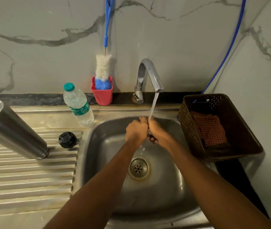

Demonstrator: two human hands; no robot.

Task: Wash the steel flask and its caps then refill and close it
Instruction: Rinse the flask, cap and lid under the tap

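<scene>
The steel flask [15, 129] stands mouth down on the ribbed drainboard at the left, its flat base facing up. A black cap [67, 139] lies on the drainboard beside it, near the sink's edge. Over the sink basin [164, 187] my left hand [135, 130] and my right hand [158, 133] are pressed together under the running stream from the tap [149, 75]. Both have their fingers curled round a small dark thing [152, 139], seemingly a cap, that is mostly hidden between them. Water falls from the hands toward the drain [138, 167].
A plastic water bottle [78, 104] with a green cap stands behind the drainboard. A bottle brush [103, 70] sits in a red holder [102, 95] against the wall. A brown basket [240, 129] holding a checked cloth [209, 128] sits right of the sink.
</scene>
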